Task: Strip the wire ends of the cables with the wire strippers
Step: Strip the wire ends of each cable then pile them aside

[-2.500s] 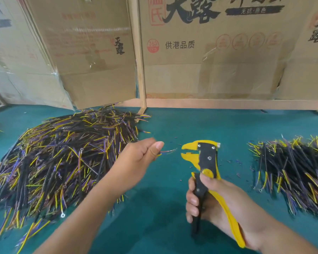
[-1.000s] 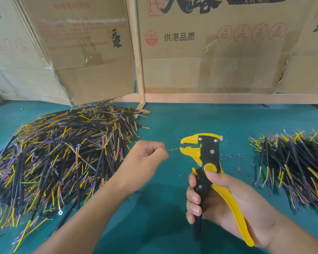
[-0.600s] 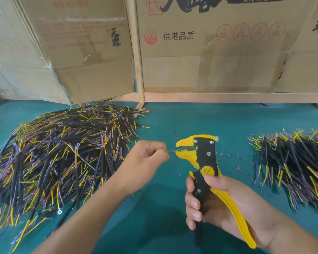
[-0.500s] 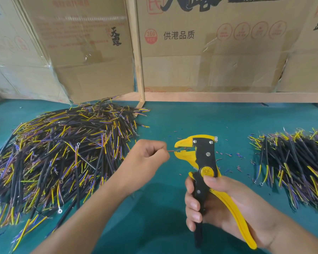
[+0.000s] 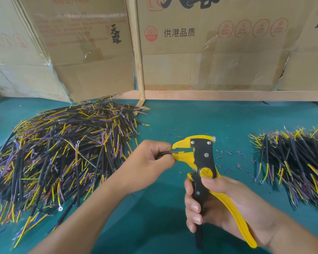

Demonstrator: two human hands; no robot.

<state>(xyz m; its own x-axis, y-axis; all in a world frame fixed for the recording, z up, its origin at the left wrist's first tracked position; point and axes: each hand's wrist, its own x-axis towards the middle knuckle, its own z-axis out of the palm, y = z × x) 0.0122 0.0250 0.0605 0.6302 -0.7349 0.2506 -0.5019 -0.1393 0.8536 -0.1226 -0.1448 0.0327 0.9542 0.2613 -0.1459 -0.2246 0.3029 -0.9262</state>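
My right hand (image 5: 218, 206) grips the handles of the yellow and black wire strippers (image 5: 200, 156), held upright over the green table with the jaws pointing left. My left hand (image 5: 151, 162) pinches a short black cable (image 5: 163, 154), most of it hidden in my fist. The cable's thin wire end reaches into the strippers' jaws, which stand slightly apart around it. My left fingers nearly touch the jaw tips.
A big heap of black cables with yellow and purple wire ends (image 5: 59, 153) lies to the left. A smaller pile (image 5: 294, 162) lies to the right. Small bits of stripped insulation (image 5: 233, 158) dot the green table (image 5: 173, 121). Cardboard boxes (image 5: 209, 52) and a wooden post (image 5: 136, 52) stand behind.
My left hand has moved right and brought the wire end into the strippers' jaws. The strippers have shifted slightly left toward it.
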